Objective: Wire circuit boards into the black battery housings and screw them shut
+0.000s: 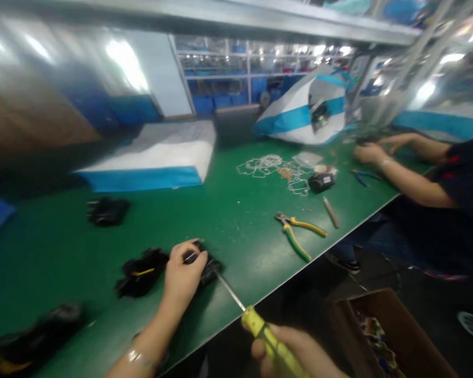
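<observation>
My left hand [183, 275] is closed on a small black part [208, 268] that rests on the green table [228, 220]. My right hand [295, 354], at the bottom edge, grips the yellow handle of a screwdriver [262, 328]. The screwdriver's metal shaft points up-left, its tip at the black part. A pile of black parts with a yellow wire [142, 273] lies just left of my left hand.
Yellow-green pliers [297, 233] and a thin stick [331, 211] lie to the right. A co-worker's arms [398, 173] work at the far right. A white-blue box [153, 157], a white-blue bag [303, 113], other black parts [106, 211] and a cardboard box [390, 336] are around.
</observation>
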Motion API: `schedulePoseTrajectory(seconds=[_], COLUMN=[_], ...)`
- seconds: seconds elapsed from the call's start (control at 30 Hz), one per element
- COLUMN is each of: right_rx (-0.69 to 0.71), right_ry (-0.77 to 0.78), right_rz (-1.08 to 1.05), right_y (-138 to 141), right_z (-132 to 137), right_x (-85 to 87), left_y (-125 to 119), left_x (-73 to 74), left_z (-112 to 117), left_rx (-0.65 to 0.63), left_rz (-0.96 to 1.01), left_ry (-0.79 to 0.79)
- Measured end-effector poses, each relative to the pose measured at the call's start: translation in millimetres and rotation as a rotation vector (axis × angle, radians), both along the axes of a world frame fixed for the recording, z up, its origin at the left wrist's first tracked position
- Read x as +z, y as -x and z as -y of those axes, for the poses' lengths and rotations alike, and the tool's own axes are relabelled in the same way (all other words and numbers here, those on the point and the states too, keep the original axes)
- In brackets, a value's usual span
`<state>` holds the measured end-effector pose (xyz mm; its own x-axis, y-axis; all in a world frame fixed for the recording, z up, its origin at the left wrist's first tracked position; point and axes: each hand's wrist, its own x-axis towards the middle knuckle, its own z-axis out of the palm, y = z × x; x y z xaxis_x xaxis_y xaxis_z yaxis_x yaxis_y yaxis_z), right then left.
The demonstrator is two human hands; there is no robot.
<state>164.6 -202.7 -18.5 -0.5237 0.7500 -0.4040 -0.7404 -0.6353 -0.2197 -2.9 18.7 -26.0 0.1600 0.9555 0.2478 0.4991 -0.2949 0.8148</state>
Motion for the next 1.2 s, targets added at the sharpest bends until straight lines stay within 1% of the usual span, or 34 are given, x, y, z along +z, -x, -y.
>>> schedulePoseTrajectory(seconds=[0.1, 0.17, 0.27, 0.37, 0.43, 0.5, 0.6, 0.67, 0.83, 0.9, 1.03, 1.13, 1.2], right_rx=[-0.010, -0.005, 0.009, 0.036, 0.049, 0.045, -0.020, -0.046, -0.016, -0.035, -0.086, -0.035, 0.006], right_ry=[0.142, 0.195, 0.211, 0.222, 0.218, 0.210, 0.223, 0.227, 0.202, 0.222, 0.241, 0.203, 0.182], right_rz=[-0.282, -0.393, -0.407, -0.426, -0.481, -0.554, -0.632, -0.641, -0.532, -0.520, -0.627, -0.670, -0.603], right_y=[0, -2, -5, -4, -3, -1, 1, 2, 3, 1, -1, 1, 4], right_z=[3, 6, 8, 7, 6, 5, 4, 5, 6, 5, 5, 6, 6], right_x=[-0.8, 3.1, 7.7, 6.5, 4.6, 4.2, 6.5, 7.9, 5.9, 4.8, 2.4, -0.8, -1.7], left_y=[-6, -10, -12, -11, -10, -10, -11, -11, -11, -10, -11, -11, -12], left_x=[6.5, 10.0, 12.5, 11.8, 10.5, 9.5, 9.3, 9.7, 9.8, 9.8, 11.2, 12.6, 13.2], left_z=[6, 9, 12, 13, 12, 11, 10, 10, 10, 10, 11, 10, 10], left_rx=[0.021, 0.022, 0.023, 0.023, 0.027, 0.031, 0.031, 0.033, 0.032, 0.030, 0.027, 0.030, 0.030], left_rz=[0.014, 0.017, 0.025, 0.027, 0.030, 0.030, 0.023, 0.018, 0.017, 0.017, 0.009, 0.004, 0.004], left_ry=[0.002, -0.010, -0.012, -0.005, -0.001, 0.002, 0.002, 0.002, 0.008, 0.008, 0.012, 0.020, 0.027])
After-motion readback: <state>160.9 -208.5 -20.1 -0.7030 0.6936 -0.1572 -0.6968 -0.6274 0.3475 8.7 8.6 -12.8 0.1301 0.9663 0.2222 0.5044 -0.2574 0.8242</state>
